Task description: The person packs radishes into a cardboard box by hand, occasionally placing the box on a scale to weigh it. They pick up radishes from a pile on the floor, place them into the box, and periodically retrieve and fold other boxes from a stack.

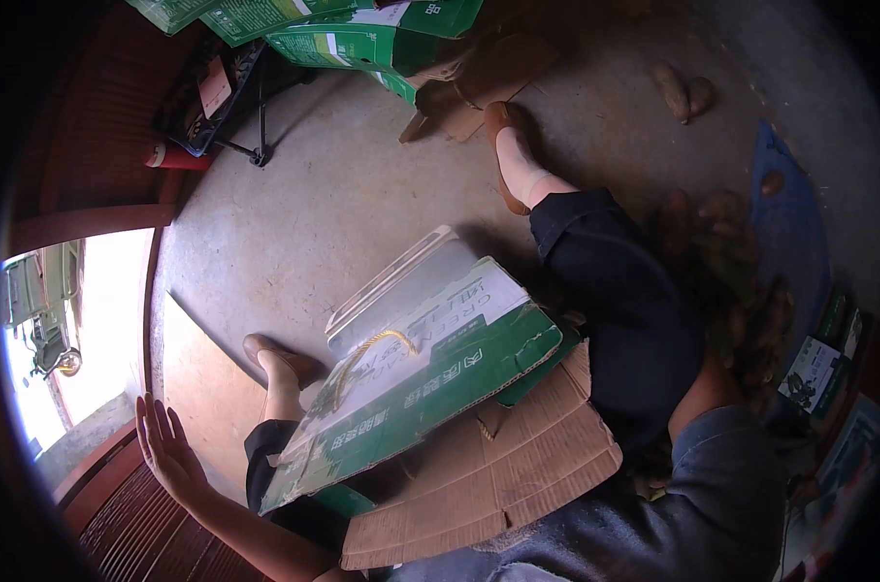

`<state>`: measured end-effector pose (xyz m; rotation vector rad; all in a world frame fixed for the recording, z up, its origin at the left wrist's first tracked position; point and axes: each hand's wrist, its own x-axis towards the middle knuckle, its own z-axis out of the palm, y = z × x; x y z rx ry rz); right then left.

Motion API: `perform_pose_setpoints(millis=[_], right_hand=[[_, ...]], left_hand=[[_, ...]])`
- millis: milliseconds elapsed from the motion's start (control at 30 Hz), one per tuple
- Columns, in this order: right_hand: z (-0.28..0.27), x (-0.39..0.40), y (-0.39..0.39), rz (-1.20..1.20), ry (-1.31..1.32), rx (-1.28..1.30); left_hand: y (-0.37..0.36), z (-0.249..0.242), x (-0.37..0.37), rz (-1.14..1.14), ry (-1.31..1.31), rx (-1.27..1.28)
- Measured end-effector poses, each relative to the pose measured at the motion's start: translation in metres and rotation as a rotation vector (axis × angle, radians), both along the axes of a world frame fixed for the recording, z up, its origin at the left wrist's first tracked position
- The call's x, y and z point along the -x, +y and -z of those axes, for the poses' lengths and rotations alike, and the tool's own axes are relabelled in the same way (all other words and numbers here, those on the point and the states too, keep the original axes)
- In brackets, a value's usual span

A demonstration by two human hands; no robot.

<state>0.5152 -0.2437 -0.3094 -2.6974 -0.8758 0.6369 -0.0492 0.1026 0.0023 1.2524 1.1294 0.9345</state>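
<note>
A green and white cardboard box (440, 373) rests tilted across my lap, with a yellow rope handle on its printed side. Its brown flap (498, 485) hangs open towards my body. Away to the left, my left hand (168, 451) is raised with the fingers spread, holding nothing and apart from the box. My right forearm (707, 398) reaches down beside my right leg, and the leg hides that hand. On that side lies a heap of sweet potatoes (741, 320), partly in shadow.
Green printed cartons (343, 44) stand at the top beside a low black table (207, 97). Behind the box is a pale plastic object (401, 276). Loose sweet potatoes (671, 92) and a blue sheet (789, 194) lie on the right. A board (202, 378) leans near the bright doorway.
</note>
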Motion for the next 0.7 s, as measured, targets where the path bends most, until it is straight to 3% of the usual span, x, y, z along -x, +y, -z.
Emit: perform_pose_setpoints(millis=[200, 400, 533, 633, 700], right_hand=[[0.001, 0.015, -0.050, 0.044, -0.032, 0.023], [-0.021, 0.031, -0.163, 0.130, -0.112, 0.098], [-0.057, 0.028, -0.246, 0.180, -0.223, 0.106], [-0.117, 0.017, -0.280, 0.138, -0.372, 0.165], [-0.227, 0.036, -0.226, -0.003, -0.492, 0.362]], left_hand=[[-0.009, -0.007, -0.013, -0.010, -0.023, -0.011], [-0.014, -0.012, -0.017, 0.060, -0.051, -0.087], [-0.031, -0.024, -0.037, 0.295, 0.109, -0.254], [-0.056, -0.043, -0.061, 0.410, 0.252, -0.378], [-0.062, -0.046, -0.062, 0.677, 0.263, -0.466]])
